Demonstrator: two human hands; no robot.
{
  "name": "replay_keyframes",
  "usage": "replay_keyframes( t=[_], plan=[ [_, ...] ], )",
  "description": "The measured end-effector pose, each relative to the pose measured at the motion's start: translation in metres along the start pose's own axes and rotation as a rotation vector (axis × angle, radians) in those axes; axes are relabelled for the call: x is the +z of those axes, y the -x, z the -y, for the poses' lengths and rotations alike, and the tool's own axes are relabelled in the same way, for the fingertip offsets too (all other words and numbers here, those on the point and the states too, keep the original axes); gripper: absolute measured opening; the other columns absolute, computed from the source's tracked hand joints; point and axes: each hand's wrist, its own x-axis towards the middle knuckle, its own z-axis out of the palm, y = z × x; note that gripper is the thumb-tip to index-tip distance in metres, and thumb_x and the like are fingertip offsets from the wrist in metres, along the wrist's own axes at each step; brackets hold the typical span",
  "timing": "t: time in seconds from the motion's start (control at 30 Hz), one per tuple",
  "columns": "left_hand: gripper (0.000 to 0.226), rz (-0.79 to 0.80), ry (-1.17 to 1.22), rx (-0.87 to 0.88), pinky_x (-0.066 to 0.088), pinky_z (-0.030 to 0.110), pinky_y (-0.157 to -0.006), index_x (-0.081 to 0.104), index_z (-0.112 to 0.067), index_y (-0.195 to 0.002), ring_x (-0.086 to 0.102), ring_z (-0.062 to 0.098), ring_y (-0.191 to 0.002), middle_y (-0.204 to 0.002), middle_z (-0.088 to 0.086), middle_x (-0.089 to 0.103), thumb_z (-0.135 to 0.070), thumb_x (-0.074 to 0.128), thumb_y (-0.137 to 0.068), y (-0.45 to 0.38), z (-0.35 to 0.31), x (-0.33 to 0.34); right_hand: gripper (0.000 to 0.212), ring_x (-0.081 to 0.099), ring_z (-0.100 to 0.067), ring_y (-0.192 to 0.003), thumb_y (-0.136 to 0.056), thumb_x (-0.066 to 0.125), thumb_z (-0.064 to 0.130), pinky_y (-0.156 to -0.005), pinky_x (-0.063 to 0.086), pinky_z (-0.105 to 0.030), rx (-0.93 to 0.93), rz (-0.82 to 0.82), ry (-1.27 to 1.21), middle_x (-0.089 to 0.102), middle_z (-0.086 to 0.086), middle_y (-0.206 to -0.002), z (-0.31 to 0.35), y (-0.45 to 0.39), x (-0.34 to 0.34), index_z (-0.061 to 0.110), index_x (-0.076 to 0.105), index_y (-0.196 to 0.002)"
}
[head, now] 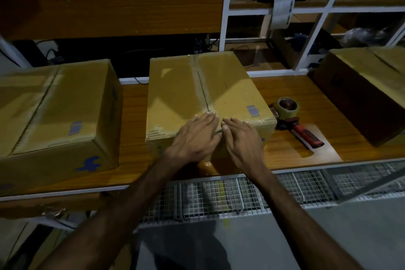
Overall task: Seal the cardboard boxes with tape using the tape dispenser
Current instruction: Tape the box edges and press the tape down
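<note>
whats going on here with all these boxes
A person is pressing both hands, left and right, flat on the near edge of the middle box, smoothing tape along its centre seam. The tape dispenser lies on the wooden table to its right, untouched. Two more boxes flank it.

Both my bare forearms reach forward and converge toward the middle, wrists nearly straight. My left hand (195, 138) lies palm down, its fingers (208, 119) straight, close together and pressed flat, pointing ahead and slightly to the right. My right hand (242, 141) lies palm down just beside it, its fingers (233, 125) also straight and flat, angled a little to the left. The two hands sit side by side, the index fingers nearly touching.
</note>
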Motion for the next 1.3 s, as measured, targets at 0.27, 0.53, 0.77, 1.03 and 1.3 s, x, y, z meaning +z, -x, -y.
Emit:
replay_keyframes(
  t=[0.27, 0.53, 0.77, 1.03, 1.3],
  plan=[
    [0.072, 0.192, -0.075, -0.152, 0.005, 0.053, -0.130, -0.001, -0.010, -0.166, 0.000, 0.024, -0.162, -0.176, 0.008, -0.001, -0.053, 0.012, -0.110, -0.061, 0.023, -0.001, 0.052, 0.058, -0.020, -0.062, -0.109, 0.045, 0.043, -0.062, 0.052, -0.037, -0.048, -0.051, -0.067, 0.067, -0.001, -0.073, -0.012, -0.032, -0.007, 0.014, 0.073, -0.075],
    [0.076, 0.165, -0.052, -0.297, -0.004, 0.051, -0.130, -0.002, -0.014, -0.167, -0.007, 0.022, -0.162, -0.176, 0.004, -0.008, -0.061, 0.011, -0.109, -0.151, 0.074, -0.003, 0.055, 0.061, -0.030, -0.062, -0.102, 0.054, 0.051, -0.056, 0.044, -0.034, 0.038, 0.137, -0.074, 0.062, -0.004, -0.064, -0.012, -0.078, -0.017, 0.021, 0.043, -0.057],
    [0.096, 0.114, -0.063, -0.418, -0.002, 0.054, -0.129, -0.001, -0.012, -0.167, -0.005, 0.025, -0.162, -0.175, 0.007, -0.007, -0.079, 0.008, -0.099, -0.246, 0.144, -0.011, 0.054, 0.058, -0.018, -0.058, -0.104, 0.054, 0.056, -0.056, 0.047, -0.034, 0.118, 0.263, -0.110, 0.057, 0.003, -0.058, -0.019, -0.105, -0.003, 0.021, 0.056, -0.062],
    [0.111, 0.092, -0.012, -0.415, -0.005, 0.061, -0.127, -0.005, -0.015, -0.167, -0.010, 0.026, -0.161, -0.175, 0.006, -0.014, -0.091, 0.013, -0.089, -0.291, 0.184, -0.015, 0.052, 0.053, -0.011, -0.053, -0.104, 0.053, 0.060, -0.053, 0.041, -0.028, 0.171, 0.270, -0.019, 0.055, 0.008, -0.058, -0.017, -0.138, 0.010, 0.027, 0.055, -0.064],
    [0.119, -0.003, 0.022, -0.501, -0.005, 0.065, -0.125, 0.001, -0.030, -0.168, -0.005, 0.035, -0.161, -0.175, 0.014, -0.004, -0.103, 0.017, -0.074, -0.304, 0.196, -0.011, 0.042, 0.055, -0.004, -0.062, -0.103, 0.059, 0.051, -0.058, 0.050, -0.031, 0.256, 0.059, -0.076, 0.061, 0.013, -0.071, -0.040, -0.146, 0.004, 0.028, 0.063, -0.069]
  ],
)
